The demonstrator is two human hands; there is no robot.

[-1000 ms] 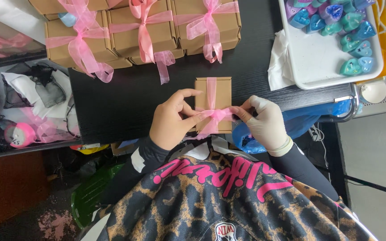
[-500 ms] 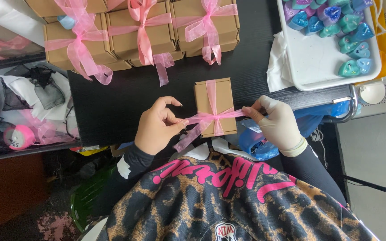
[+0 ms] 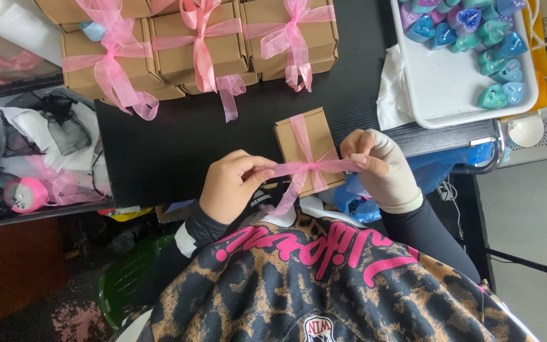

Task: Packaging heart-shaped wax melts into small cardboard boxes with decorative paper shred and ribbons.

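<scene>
The left hand (image 3: 229, 187) pinches one end of a pink ribbon (image 3: 305, 168). The right hand (image 3: 378, 166), in a pale glove, pinches the other end. The ribbon is knotted around a small brown box (image 3: 302, 136) on the black table (image 3: 178, 139). Farther back sit more boxes with pink bows (image 3: 204, 44) and a white tray (image 3: 457, 82) of heart shapes (image 3: 495, 95).
</scene>
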